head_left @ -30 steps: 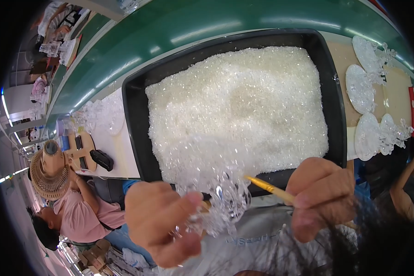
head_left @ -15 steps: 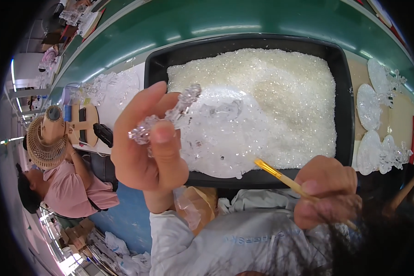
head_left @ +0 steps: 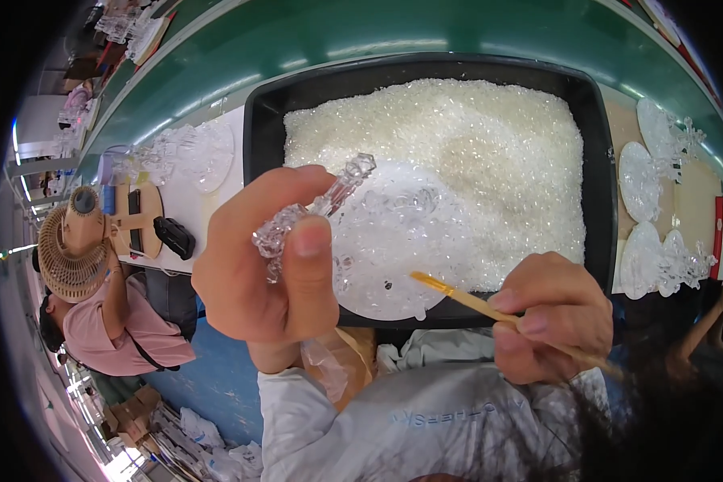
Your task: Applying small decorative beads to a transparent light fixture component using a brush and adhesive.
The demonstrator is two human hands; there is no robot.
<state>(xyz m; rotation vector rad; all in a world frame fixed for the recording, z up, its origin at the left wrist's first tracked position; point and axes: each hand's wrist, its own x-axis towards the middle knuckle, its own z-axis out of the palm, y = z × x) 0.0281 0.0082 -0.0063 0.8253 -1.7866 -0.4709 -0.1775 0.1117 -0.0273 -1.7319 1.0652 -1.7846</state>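
My left hand (head_left: 257,277) is closed round the stem of a clear, faceted plastic ornament (head_left: 341,189), pinching it between thumb and fingers. A round translucent disc (head_left: 394,261), with more clear shapes on its face, lies just right of the thumb and seems joined to the stem. My right hand (head_left: 550,317) grips a thin wooden-handled paintbrush (head_left: 470,300), its gold-yellow end pointing left over the disc's lower right. Beneath the disc, a black tray (head_left: 594,169) holds a thick bed of small glittering clear granules (head_left: 522,177).
Several similar clear ornaments with round bases (head_left: 641,181) lie on brown board at right. More clear pieces (head_left: 181,157) sit left of the tray, near a black case (head_left: 173,236). A person in pink (head_left: 124,329) sits at left beside a beige fan (head_left: 72,241).
The ornament in my left hand has turned slightly and moved a little right. The brush has shifted left, its tip now farther over the disc.
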